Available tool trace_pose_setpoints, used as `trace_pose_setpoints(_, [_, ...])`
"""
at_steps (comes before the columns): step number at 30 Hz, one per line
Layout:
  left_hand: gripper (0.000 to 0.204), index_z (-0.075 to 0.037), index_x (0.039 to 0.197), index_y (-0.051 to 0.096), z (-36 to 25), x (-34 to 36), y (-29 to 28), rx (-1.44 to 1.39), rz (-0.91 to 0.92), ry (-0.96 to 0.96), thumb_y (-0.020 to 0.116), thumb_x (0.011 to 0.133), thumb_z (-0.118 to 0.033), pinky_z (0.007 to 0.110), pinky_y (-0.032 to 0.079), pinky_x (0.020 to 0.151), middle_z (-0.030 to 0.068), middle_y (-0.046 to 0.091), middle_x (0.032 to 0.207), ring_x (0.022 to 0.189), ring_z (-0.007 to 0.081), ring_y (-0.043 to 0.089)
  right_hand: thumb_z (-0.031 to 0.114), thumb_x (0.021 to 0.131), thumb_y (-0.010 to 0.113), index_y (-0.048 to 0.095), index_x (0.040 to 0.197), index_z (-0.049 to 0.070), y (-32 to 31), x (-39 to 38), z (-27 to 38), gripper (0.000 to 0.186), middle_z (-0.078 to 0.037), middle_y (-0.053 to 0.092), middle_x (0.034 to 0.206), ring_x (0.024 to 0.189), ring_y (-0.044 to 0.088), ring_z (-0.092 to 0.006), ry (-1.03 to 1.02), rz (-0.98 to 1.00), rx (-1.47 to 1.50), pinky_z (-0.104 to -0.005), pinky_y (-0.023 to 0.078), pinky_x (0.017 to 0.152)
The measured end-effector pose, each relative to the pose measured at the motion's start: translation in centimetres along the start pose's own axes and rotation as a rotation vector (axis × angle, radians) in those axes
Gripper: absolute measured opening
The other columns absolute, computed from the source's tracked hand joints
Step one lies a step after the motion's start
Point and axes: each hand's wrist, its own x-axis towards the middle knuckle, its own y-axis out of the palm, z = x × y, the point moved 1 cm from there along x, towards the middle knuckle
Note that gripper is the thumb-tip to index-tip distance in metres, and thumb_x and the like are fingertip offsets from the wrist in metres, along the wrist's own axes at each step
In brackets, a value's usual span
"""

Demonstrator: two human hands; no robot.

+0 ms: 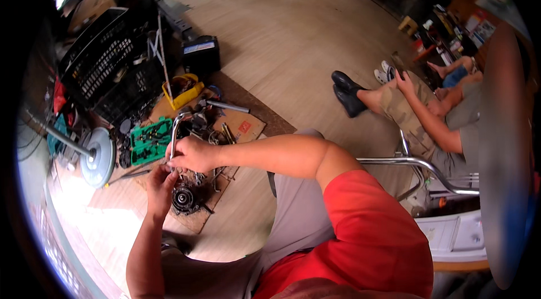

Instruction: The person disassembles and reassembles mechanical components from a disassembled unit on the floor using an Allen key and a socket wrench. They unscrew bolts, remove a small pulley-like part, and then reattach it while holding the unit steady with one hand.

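My right hand (194,154) is closed round a shiny, bent metal bar that looks like an L-shaped wrench (176,130), its curved end pointing up and away. Just below, my left hand (161,185) pinches with its fingertips close to the bar's lower end. Whatever those fingertips hold is too small to make out. Beneath and beside both hands lie dark, greasy engine parts, among them a round metal part with a ringed centre (183,200). They rest on a flattened cardboard sheet (248,129). An open green tool case (151,141) lies left of my right hand.
A yellow tray (183,92) and a black battery-like box (201,54) stand beyond the parts. Black plastic crates (107,57) fill the far left, near a grey round base with a pole (98,157). A metal tube (228,106) lies on the cardboard. A seated person (434,107) is at right.
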Motion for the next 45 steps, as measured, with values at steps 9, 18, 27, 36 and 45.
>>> trace_pose_setpoints(9, [0.007, -0.003, 0.090, 0.054, 1.1, 0.1, -0.3, 0.024, -0.008, -0.005, 0.061, 0.091, -0.005, 0.022, 0.048, 0.064, 0.0031, 0.063, 0.078, 0.068, 0.0092, 0.058, 0.010, 0.086, 0.062, 0.063, 0.090, 0.000, -0.5, -1.0, 1.6, 0.011, -0.009, 0.067, 0.074, 0.067, 0.063, -0.0138, -0.092, 0.040, -0.134, -0.0293, 0.050, 0.061])
trace_pose_setpoints(18, [0.007, -0.001, 0.092, 0.055, 1.3, 0.1, -0.7, 0.048, -0.052, -0.020, 0.061, 0.088, -0.003, 0.024, 0.050, 0.064, 0.0052, 0.063, 0.081, 0.071, 0.0115, 0.060, 0.008, 0.089, 0.057, 0.062, 0.101, 0.000, -0.3, -0.6, 0.9, 0.015, -0.009, 0.066, 0.081, 0.067, 0.062, -0.0134, -0.215, 0.137, -0.129, -0.0289, 0.051, 0.060])
trace_pose_setpoints(27, [0.018, -0.003, 0.102, 0.056, 1.6, -0.2, -1.2, 0.011, -0.039, 0.048, 0.066, 0.087, -0.003, 0.022, 0.049, 0.066, 0.0022, 0.063, 0.088, 0.076, 0.0083, 0.059, 0.015, 0.089, 0.060, 0.062, 0.100, 0.001, 0.0, -0.6, 1.2, 0.018, -0.014, 0.066, 0.087, 0.081, 0.064, -0.0251, -0.331, 0.054, -0.306, -0.0349, 0.050, 0.074])
trace_pose_setpoints(36, [0.021, -0.001, 0.106, 0.057, 1.0, -0.1, -1.1, 0.115, -0.040, 0.058, 0.066, 0.088, -0.005, 0.023, 0.051, 0.068, 0.0023, 0.064, 0.089, 0.078, 0.0090, 0.059, 0.022, 0.086, 0.063, 0.058, 0.098, 0.007, 0.1, -0.9, 0.3, 0.020, -0.014, 0.065, 0.087, 0.082, 0.064, -0.0344, -0.313, 0.026, -0.433, -0.0415, 0.050, 0.070])
trace_pose_setpoints(45, [0.037, -0.002, 0.128, 0.048, -0.4, -1.1, -0.6, -0.164, -0.062, -0.086, 0.058, 0.094, -0.014, 0.028, 0.054, 0.075, 0.0083, 0.061, 0.110, 0.092, 0.0156, 0.063, 0.011, 0.083, 0.065, 0.059, 0.106, 0.006, 0.3, -0.8, 1.9, 0.024, -0.014, 0.063, 0.105, 0.094, 0.063, -0.0342, -0.404, 0.143, -0.575, -0.0401, 0.051, 0.078])
